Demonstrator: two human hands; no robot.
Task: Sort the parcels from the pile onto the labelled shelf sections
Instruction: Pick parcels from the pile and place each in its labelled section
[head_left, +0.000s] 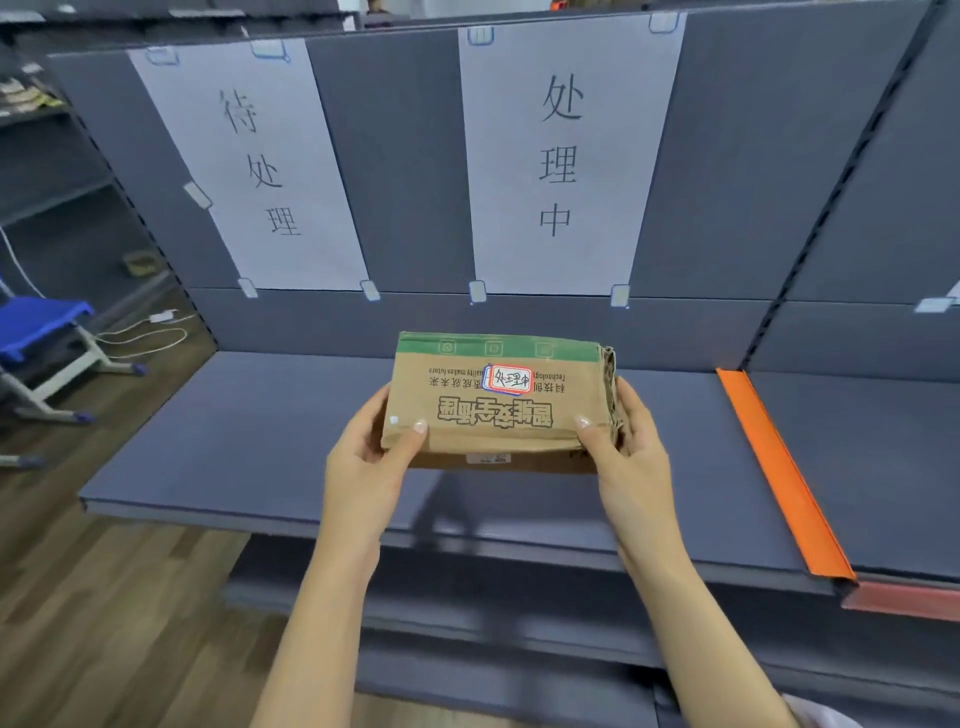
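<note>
A brown cardboard parcel (498, 405) with a green band and a small red-and-blue framed sticker is held over the dark grey shelf (218, 441). My left hand (371, 457) grips its left end and my right hand (626, 441) grips its crumpled right end. The parcel sits below the white paper label reading 处理中 (563, 156) on the shelf's back panel. A second paper label reading 待处理 (260, 166) hangs to the left. Whether the parcel's underside touches the shelf is hidden.
An orange divider strip (779, 473) bounds the shelf section on the right, with another grey section beyond it. A lower shelf (467, 613) juts out beneath. A blue stool (41, 327) and white cables (150, 332) lie on the wooden floor at left.
</note>
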